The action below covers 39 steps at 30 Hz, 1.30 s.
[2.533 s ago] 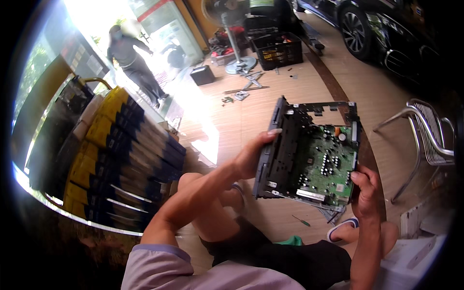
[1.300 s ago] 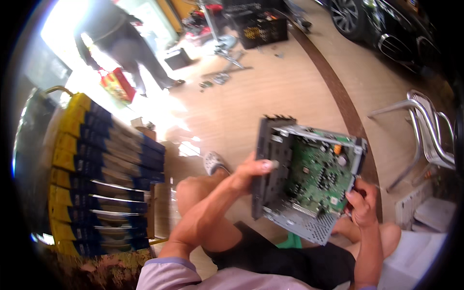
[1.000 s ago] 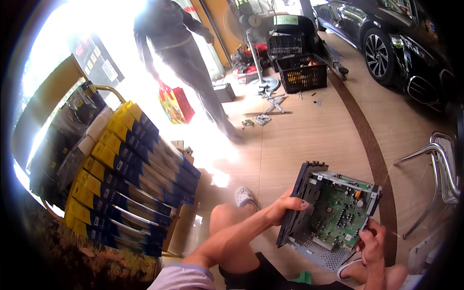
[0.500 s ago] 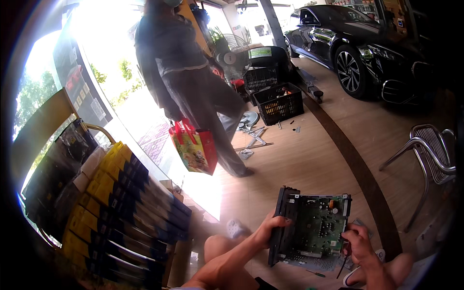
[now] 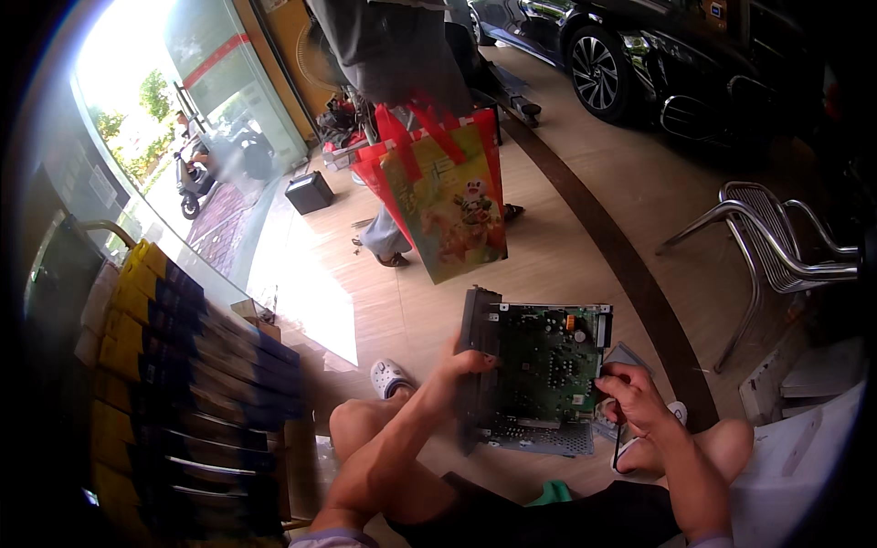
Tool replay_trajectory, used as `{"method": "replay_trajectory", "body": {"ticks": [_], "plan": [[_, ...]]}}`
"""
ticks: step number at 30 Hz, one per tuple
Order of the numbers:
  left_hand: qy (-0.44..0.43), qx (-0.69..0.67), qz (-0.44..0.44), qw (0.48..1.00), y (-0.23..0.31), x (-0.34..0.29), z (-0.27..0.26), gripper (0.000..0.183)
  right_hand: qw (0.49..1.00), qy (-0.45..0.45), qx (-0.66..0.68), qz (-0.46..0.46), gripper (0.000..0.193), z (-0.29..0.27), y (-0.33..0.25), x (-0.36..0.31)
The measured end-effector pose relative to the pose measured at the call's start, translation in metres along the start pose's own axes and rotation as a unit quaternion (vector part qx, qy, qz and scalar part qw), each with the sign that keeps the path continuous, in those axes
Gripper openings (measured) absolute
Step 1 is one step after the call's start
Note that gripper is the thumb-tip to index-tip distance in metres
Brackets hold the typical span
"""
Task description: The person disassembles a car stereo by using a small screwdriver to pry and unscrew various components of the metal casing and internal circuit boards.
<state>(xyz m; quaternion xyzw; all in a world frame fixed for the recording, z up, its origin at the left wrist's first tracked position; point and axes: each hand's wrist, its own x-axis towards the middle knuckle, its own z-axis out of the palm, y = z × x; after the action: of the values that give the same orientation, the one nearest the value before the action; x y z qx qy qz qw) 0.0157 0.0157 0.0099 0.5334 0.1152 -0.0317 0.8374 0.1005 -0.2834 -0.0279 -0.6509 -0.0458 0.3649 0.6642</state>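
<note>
An opened car stereo unit [image 5: 548,365] is held up in front of my lap, its green circuit board facing me and its dark front panel on the left. My left hand [image 5: 468,367] is closed round that panel side, thumb on top. At the opposite edge, my right hand [image 5: 634,395] has its fingertips against the metal frame. From the same hand a thin dark screwdriver [image 5: 618,449] points downward; its handle is mostly hidden by the fingers. Below the board a perforated metal plate [image 5: 548,438] shows.
A person [image 5: 393,55] stands ahead with a red and green shopping bag [image 5: 452,205]. Stacked yellow and blue boxes [image 5: 174,365] stand at left, a metal chair [image 5: 763,228] at right. Farther off are a black car [image 5: 630,64] and a black car battery [image 5: 309,192].
My view has turned downward and to the right. The person with the bag has come closer, toward the middle. Both hands keep hold of the unit much as before.
</note>
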Motion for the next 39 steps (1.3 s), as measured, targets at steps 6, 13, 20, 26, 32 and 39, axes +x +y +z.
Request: {"method": "replay_trajectory", "body": {"ticks": [6, 13, 20, 26, 32, 39], "plan": [[0.067, 0.123, 0.050, 0.989, 0.014, 0.013, 0.009, 0.068, 0.993, 0.040, -0.071, 0.083, 0.040, -0.023, 0.038, 0.042], [0.108, 0.226, 0.040, 0.967, 0.009, 0.008, -0.009, 0.061, 0.973, 0.080, -0.088, 0.195, 0.027, -0.024, 0.087, 0.086], [0.146, 0.197, -0.032, 0.969, -0.004, -0.022, -0.029, 0.072, 0.970, 0.040, -0.094, 0.223, 0.025, 0.001, 0.187, 0.161], [0.168, 0.190, -0.046, 0.966, -0.017, -0.034, -0.047, 0.079, 0.939, 0.171, 0.112, 0.276, 0.019, 0.057, 0.298, 0.196], [0.136, 0.154, -0.104, 0.973, -0.030, -0.024, -0.056, 0.085, 0.936, 0.236, 0.097, 0.244, 0.015, 0.044, 0.339, 0.201], [0.038, 0.075, -0.193, 0.978, -0.047, 0.002, -0.065, 0.070, 0.829, 0.275, -0.467, 0.138, 0.031, -0.032, 0.360, 0.199]]}}
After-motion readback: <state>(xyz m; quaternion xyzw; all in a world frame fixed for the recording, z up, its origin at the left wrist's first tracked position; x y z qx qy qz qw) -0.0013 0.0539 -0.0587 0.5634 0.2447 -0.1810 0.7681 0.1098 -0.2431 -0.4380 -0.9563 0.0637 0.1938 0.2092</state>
